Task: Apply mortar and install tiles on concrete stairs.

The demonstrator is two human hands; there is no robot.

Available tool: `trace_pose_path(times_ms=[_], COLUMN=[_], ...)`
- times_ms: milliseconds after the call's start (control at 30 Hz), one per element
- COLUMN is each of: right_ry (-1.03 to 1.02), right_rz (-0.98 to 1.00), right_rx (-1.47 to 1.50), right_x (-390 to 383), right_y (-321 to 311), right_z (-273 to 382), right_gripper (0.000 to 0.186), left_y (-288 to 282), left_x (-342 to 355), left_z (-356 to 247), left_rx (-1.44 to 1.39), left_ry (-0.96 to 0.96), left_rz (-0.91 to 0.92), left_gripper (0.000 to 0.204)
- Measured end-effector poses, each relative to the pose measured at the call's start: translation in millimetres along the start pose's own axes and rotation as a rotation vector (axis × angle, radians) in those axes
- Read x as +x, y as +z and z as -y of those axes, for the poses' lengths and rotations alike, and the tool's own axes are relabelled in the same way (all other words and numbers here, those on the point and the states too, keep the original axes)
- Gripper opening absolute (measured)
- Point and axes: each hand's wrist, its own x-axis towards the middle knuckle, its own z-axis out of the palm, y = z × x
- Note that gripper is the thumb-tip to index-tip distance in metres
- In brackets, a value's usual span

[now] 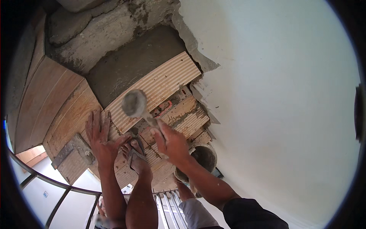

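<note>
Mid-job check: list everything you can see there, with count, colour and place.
Mallet: 1, grey, centre
Striped tile: 1, cream and tan, along the mortar's near edge
Wet mortar: 1 bed, grey, upper centre
Steps: several, brown, left
Wall: 1, whitish, right
Bucket: 1, dark grey, partly behind the right forearm
Flat tool: 1, grey, lower left, kind unclear
Railing: 1, dark, lower left
Metal bars: several, silver, bottom
Sandal: 1, grey, below centre
Sleeve: 1, black, lower right
Left hand: 1, grey-smudged, spread by the tile's left end
Right hand: 1, grey-smudged, gripping the mallet's handle
</note>
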Motion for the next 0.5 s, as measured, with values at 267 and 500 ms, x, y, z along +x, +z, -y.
trace_pose_path(times_ms=[267, 500], right_ry=[0.04, -0.023], right_rz=[-0.1, -0.193], right_rx=[0.083, 0.04], right_x=[26, 50], right_y=[-21, -32], right_z=[-10, -13], right_gripper=[0.043, 0.039], left_y=[-1, -4], left_x=[3, 6], left_z=[-4, -3], left_rx=[0.017, -0.003], left_ry=[-0.026, 0.007], left_rz=[0.092, 0.067], left_gripper=[0.098, 0.097])
